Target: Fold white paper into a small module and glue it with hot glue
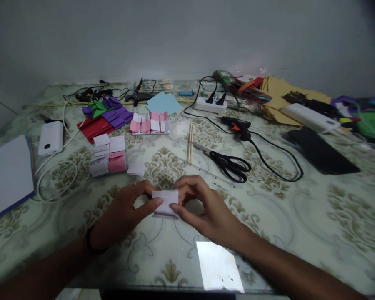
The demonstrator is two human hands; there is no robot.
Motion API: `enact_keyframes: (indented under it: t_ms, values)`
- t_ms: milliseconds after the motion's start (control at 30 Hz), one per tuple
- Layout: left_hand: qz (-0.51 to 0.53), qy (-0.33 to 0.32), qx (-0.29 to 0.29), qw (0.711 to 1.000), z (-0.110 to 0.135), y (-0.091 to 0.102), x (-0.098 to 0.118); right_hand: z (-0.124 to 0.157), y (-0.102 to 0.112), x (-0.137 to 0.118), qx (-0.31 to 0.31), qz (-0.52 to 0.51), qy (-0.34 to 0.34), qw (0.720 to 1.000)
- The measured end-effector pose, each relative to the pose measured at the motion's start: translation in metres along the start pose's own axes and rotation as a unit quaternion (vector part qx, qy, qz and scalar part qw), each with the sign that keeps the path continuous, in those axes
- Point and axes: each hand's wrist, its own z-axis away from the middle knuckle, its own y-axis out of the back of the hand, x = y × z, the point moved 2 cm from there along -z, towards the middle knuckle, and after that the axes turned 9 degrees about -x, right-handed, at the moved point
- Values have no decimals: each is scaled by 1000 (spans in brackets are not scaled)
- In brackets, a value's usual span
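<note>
A small piece of folded white paper (165,203) with crease lines is held up above the table's front middle. My left hand (134,204) pinches its left side, thumb on the near face and fingers behind. On the right side my right hand (203,204) grips it the same way, its fingertips partly hidden by the paper. Just beyond my left hand lies a loose folded paper piece (136,168). Next to that is a group of folded pink and white papers (109,156). Farther back sits another row of pink and white folded papers (150,123).
Black-handled scissors (229,164), wooden sticks (190,143) and a clear ruler (206,171) lie ahead. A glue gun (237,126) trails its cord to a power strip (210,105). A phone (323,150) is at right; a white power bank (51,138) and purple papers (118,114) are at left.
</note>
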Motion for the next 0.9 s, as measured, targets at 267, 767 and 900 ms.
enact_keyframes:
  t_ms: [267,767,900]
  values:
    - [4,-77,-7,997,1,-9,7,-4,-3,-2,-18,39,-3,999]
    - [26,-71,-3,997,4,-1,6,-3,3,-3,-16,-1,-18,1000]
    - [62,-82,-14,995,4,2,4,-4,6,-1,-7,10,-29,1000]
